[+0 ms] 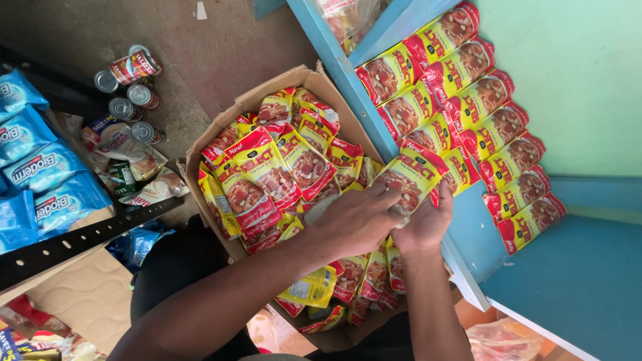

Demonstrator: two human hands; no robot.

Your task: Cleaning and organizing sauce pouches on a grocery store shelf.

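Observation:
An open cardboard box (200,144) on the floor is packed with several red-and-yellow food pouches (264,174). My left hand (354,220) and my right hand (424,224) meet over the box's right side, both gripping one red-and-yellow pouch (411,175) held up near the edge of a blue shelf (471,220). On that shelf, two rows of matching pouches (468,107) lie overlapping one another.
Several tin cans (130,90) stand on the concrete floor at the upper left. Blue packets (40,170) lie at the left beside a black perforated metal strip (80,241). A green wall (582,73) backs the shelf. A plastic bag (501,341) sits below the shelf.

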